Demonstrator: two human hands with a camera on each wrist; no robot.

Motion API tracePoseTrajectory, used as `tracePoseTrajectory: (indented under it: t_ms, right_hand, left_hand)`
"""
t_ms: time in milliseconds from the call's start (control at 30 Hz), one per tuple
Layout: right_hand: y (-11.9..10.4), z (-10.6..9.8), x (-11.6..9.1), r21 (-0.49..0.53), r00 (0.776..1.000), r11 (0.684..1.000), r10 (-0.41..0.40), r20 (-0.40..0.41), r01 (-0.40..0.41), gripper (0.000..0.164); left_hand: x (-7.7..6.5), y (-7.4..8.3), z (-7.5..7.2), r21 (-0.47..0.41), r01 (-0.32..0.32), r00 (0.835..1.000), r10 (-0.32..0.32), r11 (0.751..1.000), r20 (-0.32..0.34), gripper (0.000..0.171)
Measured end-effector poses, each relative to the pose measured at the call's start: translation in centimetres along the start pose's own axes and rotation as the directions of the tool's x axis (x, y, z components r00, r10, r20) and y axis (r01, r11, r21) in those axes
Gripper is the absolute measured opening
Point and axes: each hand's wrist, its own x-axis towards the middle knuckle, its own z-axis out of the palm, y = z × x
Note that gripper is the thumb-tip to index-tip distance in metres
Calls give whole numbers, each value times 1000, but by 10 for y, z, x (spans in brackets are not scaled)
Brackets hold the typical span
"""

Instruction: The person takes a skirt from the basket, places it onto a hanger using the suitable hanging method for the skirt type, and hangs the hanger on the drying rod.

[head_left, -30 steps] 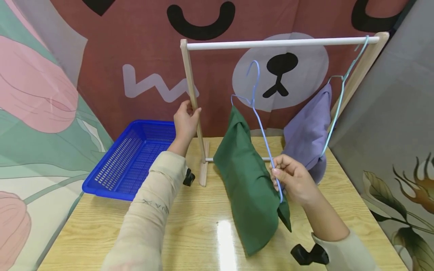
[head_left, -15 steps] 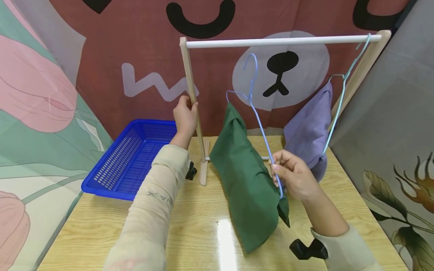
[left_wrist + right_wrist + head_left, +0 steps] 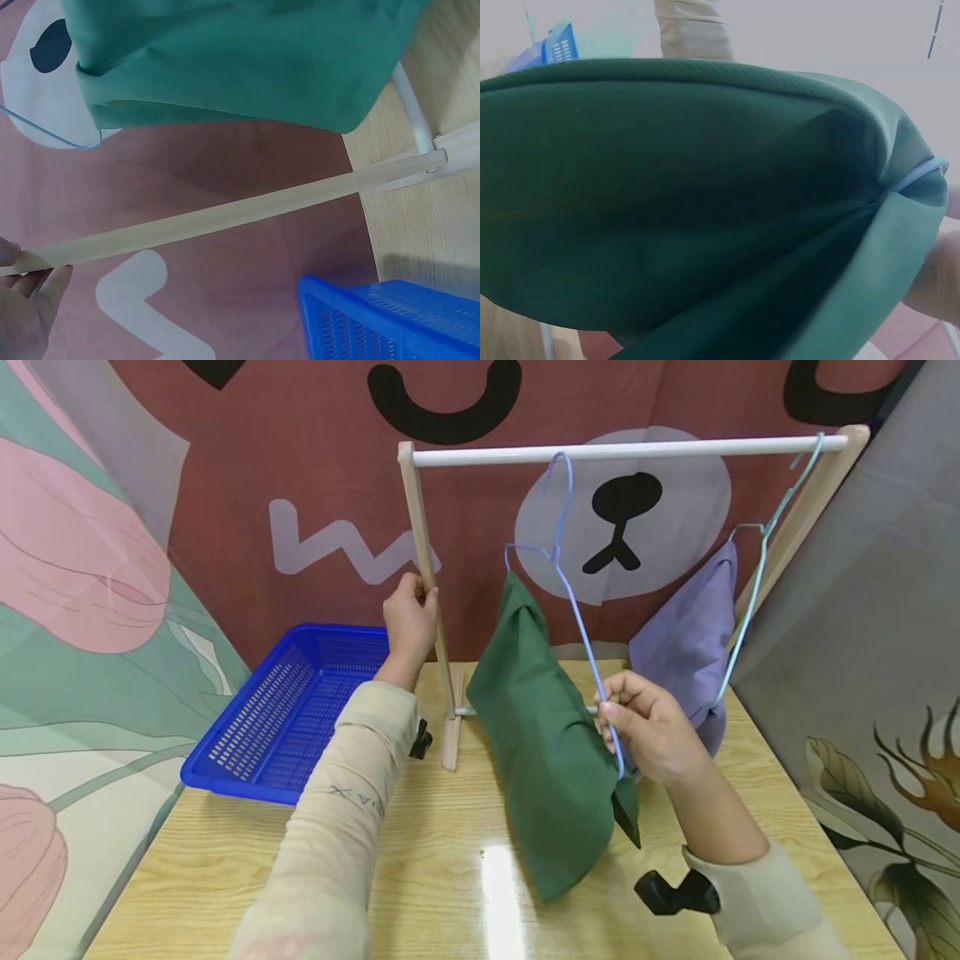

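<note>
My right hand (image 3: pixel 651 727) pinches the lower right arm of a blue wire clothes hanger (image 3: pixel 577 610). A green cloth garment (image 3: pixel 543 743) drapes from that hanger, tilted, its lower edge over the tabletop. The hanger's hook overlaps the white rail (image 3: pixel 480 457) of a small clothes rack in the head view. With thumb and fingers, my left hand (image 3: pixel 411 620) grips the rack's left wooden post (image 3: pixel 418 527). In the left wrist view the post (image 3: pixel 202 219) runs down to its foot beside the garment. Green fabric (image 3: pixel 667 172) fills most of the right wrist view.
A purple garment (image 3: pixel 686 635) hangs on a mint hanger (image 3: pixel 759 568) at the rail's right end. Left of the rack stands a blue perforated basket (image 3: pixel 240 789) on the wooden table (image 3: pixel 427 868). A printed cloth backdrop (image 3: pixel 337 468) rises behind the rack.
My right hand has raised the blue hanger and green garment, bringing the hook from below the rail up to its level. My left hand stays on the post.
</note>
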Motion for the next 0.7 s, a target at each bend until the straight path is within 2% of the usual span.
tracePoseTrajectory:
  t_ms: [267,700]
  right_hand:
    - [-4,0,13,32,1000,999,-15,-21,16,14]
    - [-9,2,20,31,999,999,-27,25,27,15]
  left_hand:
    - [0,0,0,-12,1,1000,-1,1000,-16,12]
    - [0,-3,2,-6,-12,999,11,1000,-39,12]
